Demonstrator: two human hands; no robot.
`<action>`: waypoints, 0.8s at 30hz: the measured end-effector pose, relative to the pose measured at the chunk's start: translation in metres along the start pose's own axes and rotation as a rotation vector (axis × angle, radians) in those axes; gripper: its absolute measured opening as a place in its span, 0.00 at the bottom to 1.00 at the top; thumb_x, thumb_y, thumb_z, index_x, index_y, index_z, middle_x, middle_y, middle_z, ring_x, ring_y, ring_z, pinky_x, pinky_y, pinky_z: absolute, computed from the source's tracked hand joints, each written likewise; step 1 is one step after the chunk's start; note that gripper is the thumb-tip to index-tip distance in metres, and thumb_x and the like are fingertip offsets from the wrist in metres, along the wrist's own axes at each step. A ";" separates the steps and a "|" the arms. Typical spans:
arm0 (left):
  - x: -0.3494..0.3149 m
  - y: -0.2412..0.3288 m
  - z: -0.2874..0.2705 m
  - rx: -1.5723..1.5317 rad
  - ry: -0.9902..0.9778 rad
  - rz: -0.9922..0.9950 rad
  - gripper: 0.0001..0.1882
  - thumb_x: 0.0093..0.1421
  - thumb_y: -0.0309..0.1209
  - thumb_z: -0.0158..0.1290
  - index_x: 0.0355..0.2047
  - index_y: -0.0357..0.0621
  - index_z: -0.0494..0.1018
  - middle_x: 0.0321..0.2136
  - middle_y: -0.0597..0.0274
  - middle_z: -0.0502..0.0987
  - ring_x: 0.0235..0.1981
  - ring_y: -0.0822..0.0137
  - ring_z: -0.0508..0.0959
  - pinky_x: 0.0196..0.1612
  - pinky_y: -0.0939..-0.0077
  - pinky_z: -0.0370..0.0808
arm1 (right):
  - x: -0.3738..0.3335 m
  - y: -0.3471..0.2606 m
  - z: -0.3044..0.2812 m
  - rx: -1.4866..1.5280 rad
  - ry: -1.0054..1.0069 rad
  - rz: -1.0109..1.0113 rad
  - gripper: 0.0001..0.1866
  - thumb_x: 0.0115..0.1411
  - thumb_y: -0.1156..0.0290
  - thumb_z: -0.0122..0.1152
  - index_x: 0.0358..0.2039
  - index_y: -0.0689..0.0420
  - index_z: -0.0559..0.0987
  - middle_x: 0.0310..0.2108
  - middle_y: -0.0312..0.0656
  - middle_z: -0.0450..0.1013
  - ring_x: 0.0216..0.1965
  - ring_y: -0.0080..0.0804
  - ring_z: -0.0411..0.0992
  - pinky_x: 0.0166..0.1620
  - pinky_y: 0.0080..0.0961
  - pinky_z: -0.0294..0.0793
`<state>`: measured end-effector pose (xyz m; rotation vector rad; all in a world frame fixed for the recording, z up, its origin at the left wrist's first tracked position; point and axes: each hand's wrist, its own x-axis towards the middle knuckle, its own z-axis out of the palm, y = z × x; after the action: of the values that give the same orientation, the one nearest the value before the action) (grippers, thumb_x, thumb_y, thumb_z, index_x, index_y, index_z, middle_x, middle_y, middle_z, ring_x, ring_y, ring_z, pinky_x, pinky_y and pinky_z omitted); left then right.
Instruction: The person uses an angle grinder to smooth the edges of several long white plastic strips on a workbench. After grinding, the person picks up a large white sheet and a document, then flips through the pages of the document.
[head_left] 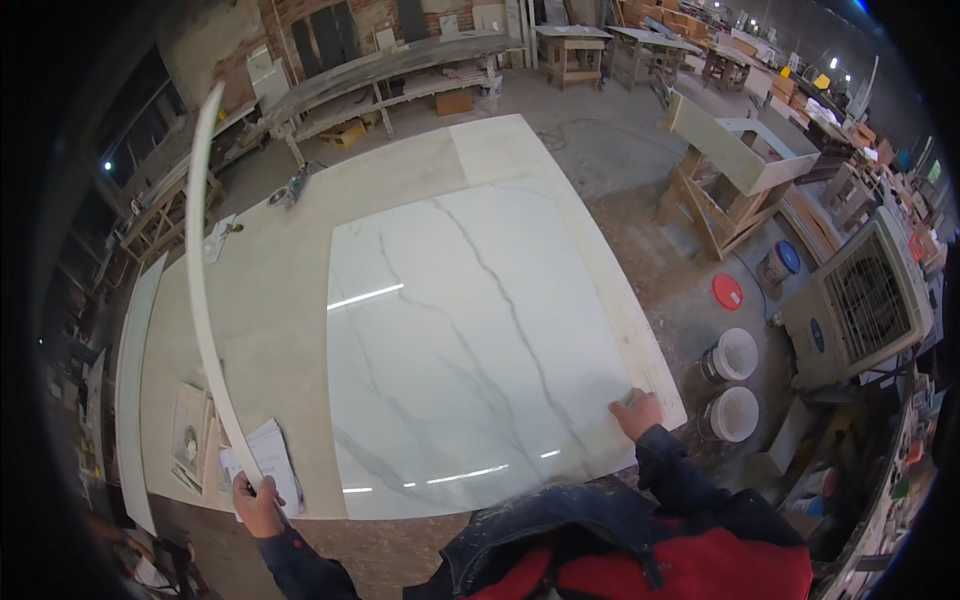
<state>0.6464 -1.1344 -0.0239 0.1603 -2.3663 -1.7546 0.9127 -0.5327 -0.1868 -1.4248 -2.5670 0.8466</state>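
Note:
A large white slab [440, 300] with grey marble veining and a glossy face lies flat on a pale board-topped table [260, 300]. At the slab's near right edge, my right hand [637, 413] is closed with its thumb and fingertips on the rim. My left hand [260, 505] is wrapped round the near end of a long, narrow, pale strip [203, 310]. From there the strip slants up and away above the table's left side. Under my left hand and the strip's near end lie white paper sheets [268, 455].
Beside the papers lies a light wooden frame piece [190, 440]. A hand tool [290, 188] sits at the table's far left edge. To the right stand two white buckets [730, 415], a red lid [727, 292], a blue-lidded bucket [782, 260] and an air cooler [855, 300]. A wooden stand [710, 205] is farther off.

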 end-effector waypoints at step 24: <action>-0.237 0.236 0.362 -0.858 -0.105 0.206 0.18 0.66 0.35 0.56 0.50 0.40 0.66 0.37 0.61 0.73 0.37 0.63 0.78 0.47 0.56 0.78 | 0.057 0.018 -0.145 0.878 -1.033 -0.386 0.17 0.69 0.69 0.62 0.55 0.63 0.76 0.40 0.39 0.80 0.38 0.24 0.79 0.40 0.24 0.79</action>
<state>0.8051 -0.6797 0.0787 -0.2929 -1.4130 -2.4998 0.9420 -0.4177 -0.0839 -0.1964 -2.1620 2.6163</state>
